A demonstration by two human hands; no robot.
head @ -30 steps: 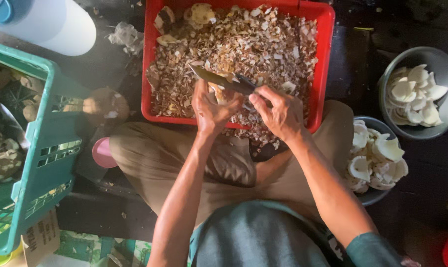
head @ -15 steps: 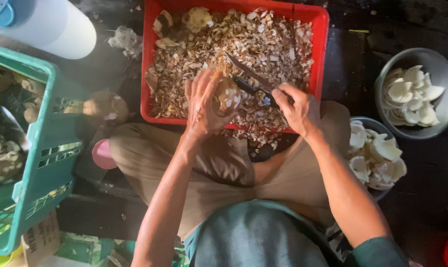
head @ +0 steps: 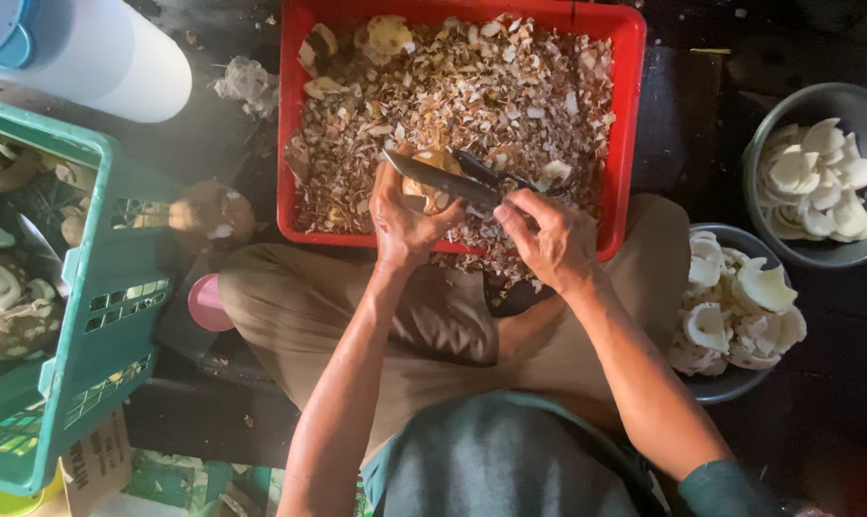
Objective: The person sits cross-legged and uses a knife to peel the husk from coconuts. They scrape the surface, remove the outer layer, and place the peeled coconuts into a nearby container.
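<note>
Brown-skinned coconut piece (head: 430,184) sits gripped in the left hand (head: 405,225), fingers curled tight around it, above the red plastic tray (head: 627,115) of shavings. The right hand (head: 546,239) clasps one dark-bladed knife (head: 445,179), blade lying across the piece. Two grey metal bowls (head: 788,115) of white coconut pieces stand on the right. Both forearms angle forward over the lap.
</note>
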